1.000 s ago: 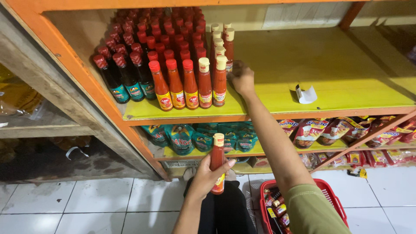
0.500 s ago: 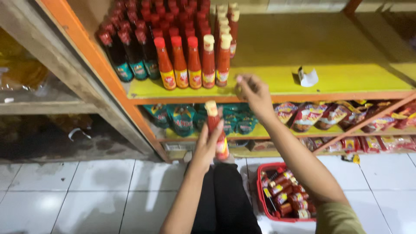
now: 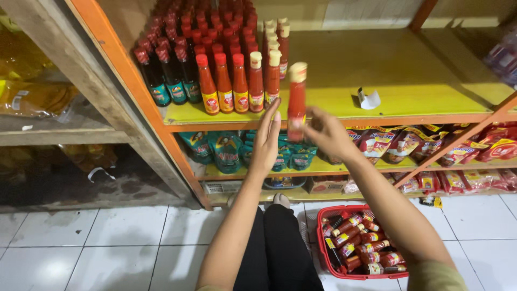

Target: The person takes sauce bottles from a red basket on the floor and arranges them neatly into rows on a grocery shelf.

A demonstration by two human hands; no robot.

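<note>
A yellow wooden shelf with orange edging (image 3: 377, 81) carries rows of red sauce bottles (image 3: 226, 81) at its left, the right half bare. Before its near edge, the right hand (image 3: 326, 134) clamps a cream-capped red sauce bottle (image 3: 296, 97) upright; the left hand (image 3: 266, 140) is open-fingered beside it. A red plastic basket (image 3: 323, 237) of bottles sits near right on the floor. Seemingly mid-restock; next the bottle needs setting right of the front row.

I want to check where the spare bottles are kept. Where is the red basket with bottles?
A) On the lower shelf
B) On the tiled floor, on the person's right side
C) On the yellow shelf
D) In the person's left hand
B: the red basket stands on the white tiled floor, beside the right arm, below both shelves.
</note>
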